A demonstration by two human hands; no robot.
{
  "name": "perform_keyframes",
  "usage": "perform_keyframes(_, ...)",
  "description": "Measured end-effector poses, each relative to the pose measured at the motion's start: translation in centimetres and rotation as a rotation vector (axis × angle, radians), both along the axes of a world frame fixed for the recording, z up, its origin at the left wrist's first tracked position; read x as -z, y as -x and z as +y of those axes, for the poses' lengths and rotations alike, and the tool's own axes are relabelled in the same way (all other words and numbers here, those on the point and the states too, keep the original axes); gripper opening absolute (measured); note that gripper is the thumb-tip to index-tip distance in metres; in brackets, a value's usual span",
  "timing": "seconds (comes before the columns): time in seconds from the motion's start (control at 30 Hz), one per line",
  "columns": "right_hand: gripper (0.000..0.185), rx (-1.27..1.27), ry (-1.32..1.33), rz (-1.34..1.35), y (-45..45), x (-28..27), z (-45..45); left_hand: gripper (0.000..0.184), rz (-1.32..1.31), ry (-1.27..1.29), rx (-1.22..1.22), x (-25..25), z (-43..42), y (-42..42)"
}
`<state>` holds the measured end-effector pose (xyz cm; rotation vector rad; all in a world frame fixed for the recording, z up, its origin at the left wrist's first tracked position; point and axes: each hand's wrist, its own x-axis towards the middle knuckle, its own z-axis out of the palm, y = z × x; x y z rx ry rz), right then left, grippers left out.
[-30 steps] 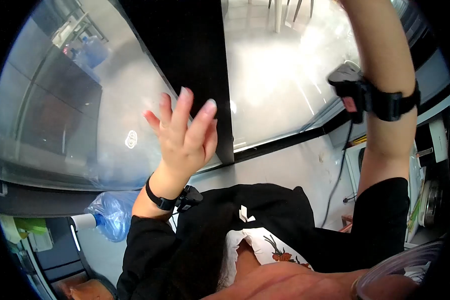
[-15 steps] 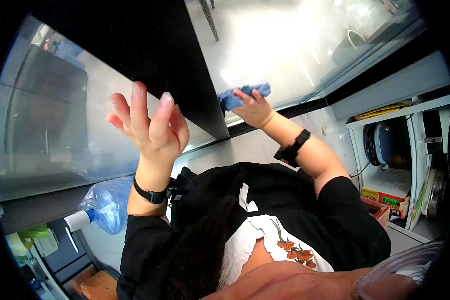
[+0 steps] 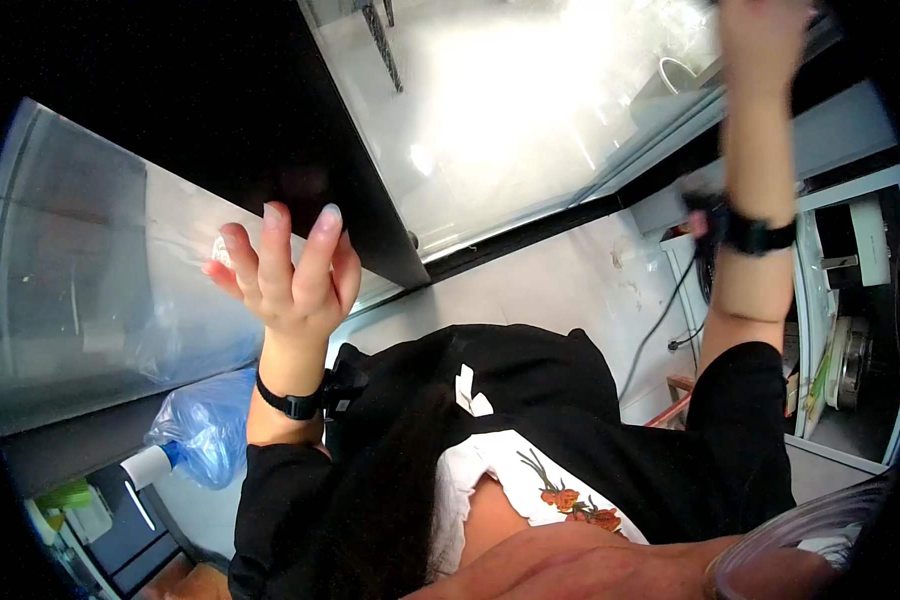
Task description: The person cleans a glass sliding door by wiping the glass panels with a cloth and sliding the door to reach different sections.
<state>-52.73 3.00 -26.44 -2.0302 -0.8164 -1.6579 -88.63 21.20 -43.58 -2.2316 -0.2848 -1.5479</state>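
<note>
My left hand [image 3: 288,280] is raised with its fingers stretched and spread, and it holds nothing. Its fingertips are nearest the lower edge of a wide black frame [image 3: 320,140]; whether they touch it I cannot tell. Left of the frame is a hazy glass pane [image 3: 90,270], and right of it a brightly lit glass pane [image 3: 560,130]. My right hand [image 3: 765,35] reaches up at the top right, near the far side of the bright pane. It is blurred and cut off by the picture edge, so its fingers are hidden. No blue cloth shows now.
On the right stands a white shelf unit [image 3: 812,320] with several items, and a dark cable [image 3: 660,325] hangs beside it. A blue translucent plastic bag [image 3: 205,425] and a white cylindrical item [image 3: 147,467] are at lower left. Pale floor [image 3: 550,290] lies below the panes.
My right hand has swung up and right from beside the black frame, where it held a fluffy blue cloth. My left hand stays raised and spread, slightly lower in view. The view has shifted a little.
</note>
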Motion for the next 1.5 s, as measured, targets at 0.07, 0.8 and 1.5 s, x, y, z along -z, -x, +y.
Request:
perform_keyframes(0.07,0.049,-0.229,-0.361,-0.032,-1.1,-7.1,0.7,0.037,0.035,0.000,-0.003,-0.1,-0.2,0.2)
perform_keyframes(0.8,0.008,-0.245,0.841,0.339,3.7,18.0,-1.7,0.067,0.121,-0.089,-0.134,0.5,-0.6,-0.3)
perform_keyframes(1.5,0.025,-0.745,0.525,-0.438,6.8,11.0,3.6,0.060,0.025,-0.105,-0.063,0.0,-0.4,-1.4)
